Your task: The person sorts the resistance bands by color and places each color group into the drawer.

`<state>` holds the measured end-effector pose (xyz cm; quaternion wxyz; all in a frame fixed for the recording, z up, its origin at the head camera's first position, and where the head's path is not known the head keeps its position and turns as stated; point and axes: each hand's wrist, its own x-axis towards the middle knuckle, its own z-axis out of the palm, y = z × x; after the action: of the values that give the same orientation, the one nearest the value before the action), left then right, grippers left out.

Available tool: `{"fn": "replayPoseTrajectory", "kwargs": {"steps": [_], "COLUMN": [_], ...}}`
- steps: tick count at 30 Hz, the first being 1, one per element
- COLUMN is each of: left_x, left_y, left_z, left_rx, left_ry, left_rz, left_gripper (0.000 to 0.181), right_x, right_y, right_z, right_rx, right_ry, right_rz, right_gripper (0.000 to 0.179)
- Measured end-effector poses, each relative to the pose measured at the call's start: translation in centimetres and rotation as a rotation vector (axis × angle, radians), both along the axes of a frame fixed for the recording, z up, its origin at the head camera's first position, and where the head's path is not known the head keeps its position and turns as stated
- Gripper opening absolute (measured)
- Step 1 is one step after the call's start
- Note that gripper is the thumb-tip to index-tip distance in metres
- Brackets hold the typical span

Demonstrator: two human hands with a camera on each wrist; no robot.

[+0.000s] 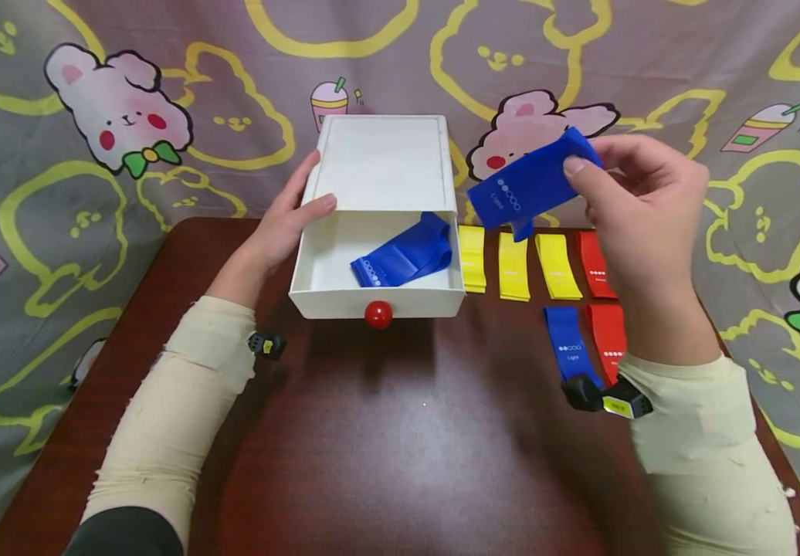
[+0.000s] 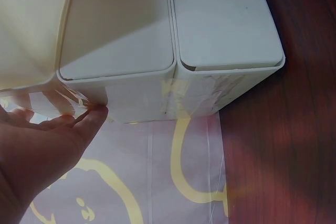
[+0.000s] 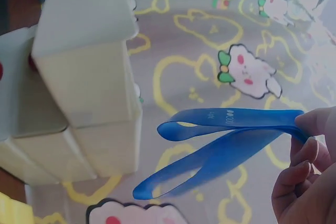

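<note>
In the head view a white drawer cabinet stands at the back of the table with its top drawer pulled out. A folded blue resistance band lies inside, towards the drawer's right side. My left hand rests against the cabinet's left side, thumb over the top edge and fingers fairly straight. To the right of the cabinet and raised above the table, my right hand pinches another blue resistance band, printed "Light", between thumb and fingers. Its loose loops spread out in the right wrist view.
Three folded yellow bands lie in a row right of the cabinet. Red bands and a blue band lie near them, partly behind the right arm. A red knob sticks out from the drawer front. Patterned cloth hangs behind the table.
</note>
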<state>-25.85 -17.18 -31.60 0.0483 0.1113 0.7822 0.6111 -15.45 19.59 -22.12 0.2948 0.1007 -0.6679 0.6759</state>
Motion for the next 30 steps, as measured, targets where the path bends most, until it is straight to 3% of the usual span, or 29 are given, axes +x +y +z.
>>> {"fn": "replayPoseTrajectory", "kwargs": {"steps": [7,15,23,30], "left_x": [0.0,0.0,-0.1,-0.1], "left_y": [0.0,0.0,0.0,0.0], "left_z": [-0.1,0.0,-0.1,-0.1], "left_rx": [0.005,0.029,0.034,0.031], "left_ry": [-0.005,-0.002,0.007,0.017], "left_rz": [-0.001,-0.002,-0.001,-0.001], "left_gripper": [0.079,0.079,0.078,0.076], "right_x": [0.1,0.1,-0.2,-0.4], "right_y": [-2.0,-5.0,-8.6,-11.4], "right_z": [1.6,2.9,1.7,0.4], "right_rx": [-0.034,0.043,0.231,0.291], "right_ry": [0.032,0.041,0.043,0.038], "right_rz": [0.108,0.191,0.219,0.291], "right_gripper": [0.012,0.012,0.014,0.016]}}
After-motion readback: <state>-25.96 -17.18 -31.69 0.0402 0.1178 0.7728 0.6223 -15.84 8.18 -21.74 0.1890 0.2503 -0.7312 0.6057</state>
